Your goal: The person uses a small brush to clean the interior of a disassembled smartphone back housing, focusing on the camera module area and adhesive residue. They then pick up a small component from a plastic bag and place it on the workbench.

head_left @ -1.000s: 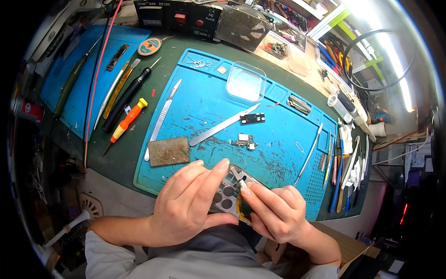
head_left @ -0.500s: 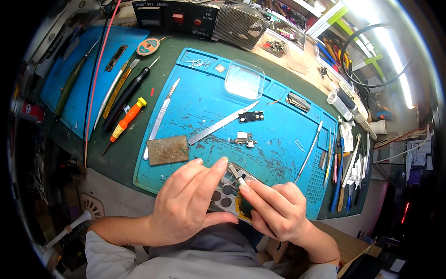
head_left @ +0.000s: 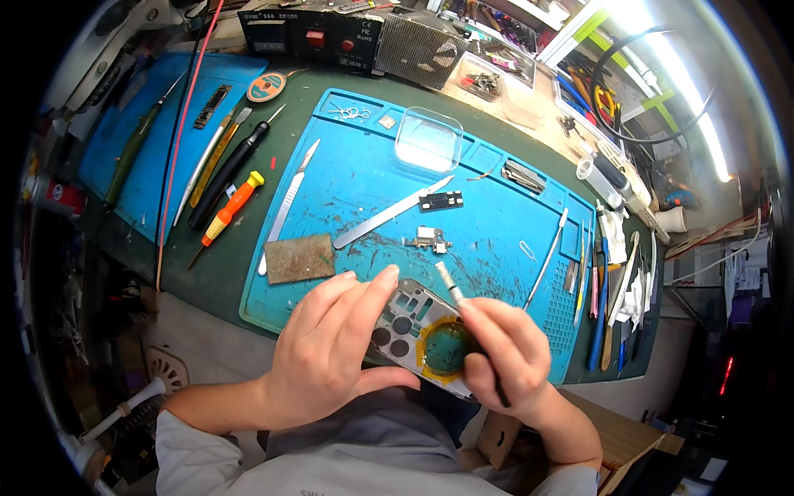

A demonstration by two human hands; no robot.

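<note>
Phone frame [head_left: 411, 318], grey with round cut-outs and a yellow-ringed coil, sits at the near edge of the blue mat [head_left: 364, 178], pinched in the left hand [head_left: 331, 355]. The right hand [head_left: 509, 355] grips a thin tool [head_left: 451, 283] against it (prying, by the look); the next move calls for steady leverage. Scalpel [head_left: 289, 194], screwdrivers [head_left: 227, 207] and clear box [head_left: 428, 139] crowd the bench; instruments line the far wall.

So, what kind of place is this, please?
Most likely an electronics repair bench. A blue work mat holds a scalpel, a metal pry strip and small circuit parts; a bench power unit stands behind, and both hands work on an opened phone back.
</note>
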